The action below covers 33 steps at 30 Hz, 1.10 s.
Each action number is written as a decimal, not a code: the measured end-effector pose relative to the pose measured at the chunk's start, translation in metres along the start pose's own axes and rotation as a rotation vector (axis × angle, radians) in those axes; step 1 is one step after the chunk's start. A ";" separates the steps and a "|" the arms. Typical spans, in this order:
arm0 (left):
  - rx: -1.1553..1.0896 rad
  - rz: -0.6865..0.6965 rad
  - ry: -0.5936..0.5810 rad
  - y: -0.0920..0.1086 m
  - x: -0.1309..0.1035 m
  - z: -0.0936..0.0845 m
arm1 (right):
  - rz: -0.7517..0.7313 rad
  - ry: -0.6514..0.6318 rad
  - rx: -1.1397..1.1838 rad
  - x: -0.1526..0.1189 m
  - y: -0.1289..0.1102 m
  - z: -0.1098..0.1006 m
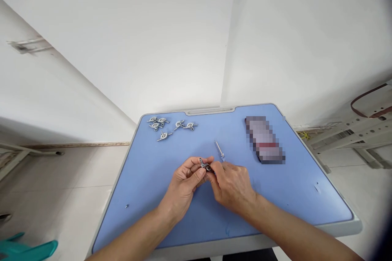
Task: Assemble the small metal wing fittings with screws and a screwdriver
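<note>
A small silvery metal part (206,165) with a short upright stub is held between my two hands, above the blue table. My left hand (185,183) is closed, its thumb and fingers pinching the part from the left. From the right, my right hand (232,183) is closed too, with thumb and forefinger gripping the part's other end. The fingers hide much of it. Just beyond my right hand lies a thin tool (219,150) with a metal shaft, like a small screwdriver; its near end is partly covered by the hand.
Several similar metal parts with thin arms (164,135) lie at the table's back left. A blurred-out dark-edged flat object (265,140) rests at the right. Tiny bits (127,206) lie near the left edge. A white wall (171,49) stands behind the blue tabletop (137,179).
</note>
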<state>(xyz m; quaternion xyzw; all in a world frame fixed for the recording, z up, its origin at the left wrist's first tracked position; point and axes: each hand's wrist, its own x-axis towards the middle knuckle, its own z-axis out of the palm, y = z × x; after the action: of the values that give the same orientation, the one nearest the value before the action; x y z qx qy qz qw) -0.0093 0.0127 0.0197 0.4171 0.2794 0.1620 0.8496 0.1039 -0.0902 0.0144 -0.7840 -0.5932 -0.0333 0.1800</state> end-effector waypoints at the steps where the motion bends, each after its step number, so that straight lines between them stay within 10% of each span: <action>1: -0.004 0.001 0.001 0.000 0.000 0.000 | -0.004 -0.015 -0.006 0.000 0.000 0.000; 13: -0.037 -0.030 0.034 -0.008 0.010 -0.001 | 0.125 -0.168 0.104 0.007 -0.003 -0.004; 23: -0.138 -0.184 0.018 0.011 0.019 -0.016 | 0.377 -0.135 0.676 0.021 0.019 -0.016; 33: -0.080 -0.036 0.029 0.025 0.026 -0.024 | -0.032 0.099 0.541 0.003 0.005 0.019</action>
<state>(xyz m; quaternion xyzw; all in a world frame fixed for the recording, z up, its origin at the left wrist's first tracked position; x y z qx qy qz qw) -0.0046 0.0555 0.0193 0.3752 0.2923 0.1635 0.8643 0.1070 -0.0820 -0.0042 -0.6955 -0.5833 0.0851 0.4109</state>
